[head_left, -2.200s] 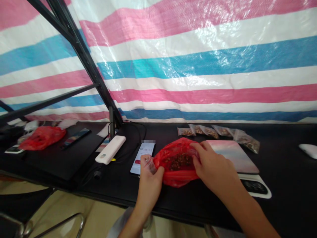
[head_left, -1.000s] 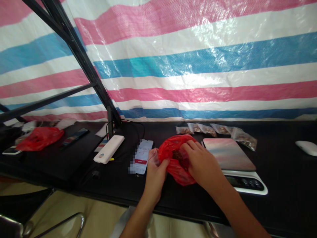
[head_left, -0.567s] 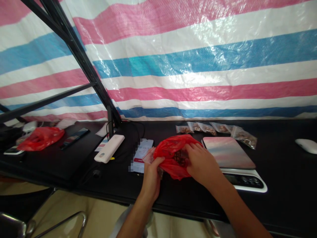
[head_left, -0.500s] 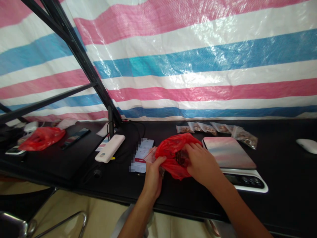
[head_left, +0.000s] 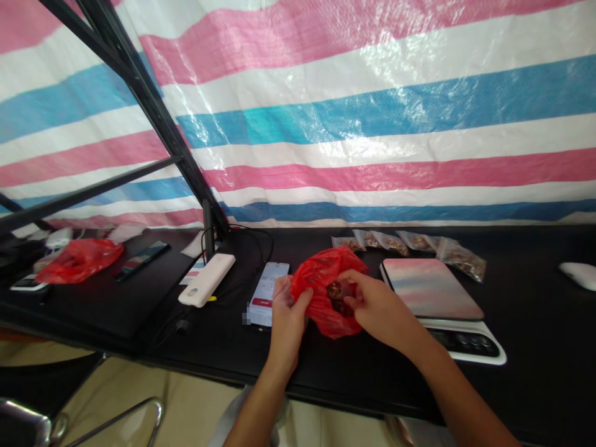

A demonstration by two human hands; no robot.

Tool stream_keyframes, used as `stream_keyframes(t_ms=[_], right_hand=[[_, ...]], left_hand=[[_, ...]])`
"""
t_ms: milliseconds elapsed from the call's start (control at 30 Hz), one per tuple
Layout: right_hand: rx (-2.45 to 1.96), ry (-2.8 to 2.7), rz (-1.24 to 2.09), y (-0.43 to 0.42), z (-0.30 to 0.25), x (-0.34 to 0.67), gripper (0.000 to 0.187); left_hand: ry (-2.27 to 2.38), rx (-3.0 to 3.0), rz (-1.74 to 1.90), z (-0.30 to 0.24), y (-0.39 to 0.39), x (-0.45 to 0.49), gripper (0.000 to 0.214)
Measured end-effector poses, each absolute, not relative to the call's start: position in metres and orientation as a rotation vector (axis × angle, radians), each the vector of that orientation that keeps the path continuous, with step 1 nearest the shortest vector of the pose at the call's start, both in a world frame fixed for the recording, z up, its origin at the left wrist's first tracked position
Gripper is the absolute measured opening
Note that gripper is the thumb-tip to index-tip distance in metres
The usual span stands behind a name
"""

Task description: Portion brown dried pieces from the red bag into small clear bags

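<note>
A crumpled red plastic bag (head_left: pixel 310 276) is held open above the table, with dark brown dried pieces (head_left: pixel 334 290) showing in its mouth. My left hand (head_left: pixel 287 323) grips the bag's left side, thumb pressed on the rim. A small clear zip bag (head_left: pixel 283 292) sticks up at the same hand, partly behind the thumb. At the mouth's right side, my right hand (head_left: pixel 375 307) has its fingers curled together over the brown pieces; what lies between the fingertips is hidden. Just right of that hand stands a kitchen scale (head_left: pixel 433 288) with a shiny plate and nothing on it.
Several filled clear zip bags (head_left: pixel 460 257) lie in a row behind the scale. Left of my hands are a lit phone (head_left: pixel 269 285) and a white power bank (head_left: pixel 207 280). Farther left lie another red bag (head_left: pixel 79 261) and a dark phone (head_left: pixel 142 261). A white mouse (head_left: pixel 580 274) sits right.
My right hand has drawn slightly back and its fingers have curled closer, so more brown pieces show. The left hand still holds the red bag, turned slightly.
</note>
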State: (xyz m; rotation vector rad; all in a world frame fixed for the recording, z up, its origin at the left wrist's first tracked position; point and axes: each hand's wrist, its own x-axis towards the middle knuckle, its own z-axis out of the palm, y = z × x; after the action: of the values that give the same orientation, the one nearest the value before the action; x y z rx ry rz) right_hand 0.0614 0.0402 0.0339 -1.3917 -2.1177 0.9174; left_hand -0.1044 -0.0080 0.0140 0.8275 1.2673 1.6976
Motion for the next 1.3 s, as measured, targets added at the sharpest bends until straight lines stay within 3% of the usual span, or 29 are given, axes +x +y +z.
stream_keyframes(t_ms=[167,433,533,700,867,1067,1300], right_hand=[[-1.115,-1.964,1.182,0.044,0.042,0.073,0.033],[-0.985,-1.988,1.201,0.022,0.072,0.062,0.033],[-1.0,-2.093,1.082,0.008,0.075,0.049,0.037],[-1.1,-2.319,0.632,-0.002,0.068,0.034,0.042],[-0.994,-2.448,0.28,0.001,0.067,0.031,0.051],[-0.896,-2.43,0.274,0.002,0.067,0.034,0.053],[-1.084,-2.154,0.346,0.025,0.068,0.06,0.037]], left_hand=[[1.473,1.175,1.72,0.006,-0.011,-0.103,0.018],[1.707,1.448,1.547,-0.005,-0.015,-0.106,0.008],[1.782,1.497,1.468,-0.001,-0.019,-0.106,0.006],[1.929,1.584,1.365,0.007,-0.024,-0.103,0.024],[1.862,1.587,1.368,0.01,-0.024,-0.101,0.016],[1.815,1.541,1.401,0.009,-0.025,-0.102,0.012],[1.886,1.477,1.463,0.012,-0.027,-0.102,0.017]])
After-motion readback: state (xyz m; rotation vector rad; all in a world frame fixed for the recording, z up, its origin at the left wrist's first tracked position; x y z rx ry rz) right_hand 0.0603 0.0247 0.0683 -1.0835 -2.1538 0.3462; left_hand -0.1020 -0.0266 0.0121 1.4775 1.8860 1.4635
